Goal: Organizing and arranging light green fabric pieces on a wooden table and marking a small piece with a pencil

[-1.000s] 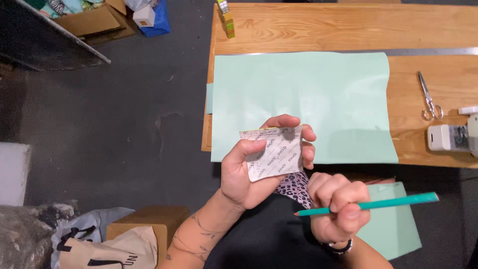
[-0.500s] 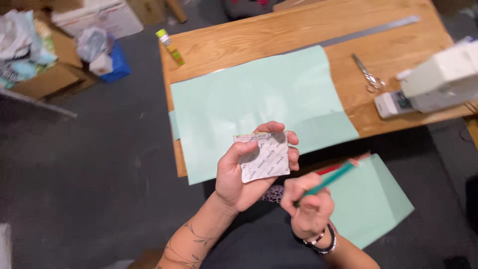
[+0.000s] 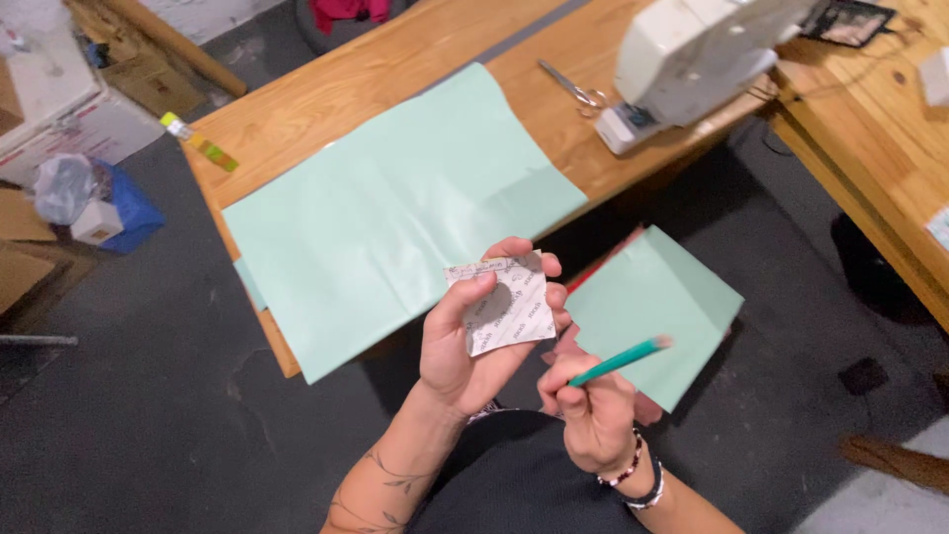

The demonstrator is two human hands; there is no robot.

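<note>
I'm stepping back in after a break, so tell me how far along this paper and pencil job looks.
Done: a large mint green sheet lies spread on the wooden table, and a smaller green sheet rests by the lap. In hand: the left hand holds up a small white printed square; the right hand grips a teal pencil. Left: no pencil marks or cuts show; scissors lie untouched.

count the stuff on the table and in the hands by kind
green sheets: 2, one on the table, one on the lap
scissors: 1
sewing machine: 1
glue stick: 1
white printed packet: 1, in the left hand
green pencil: 1, in the right hand
total: 7
</note>
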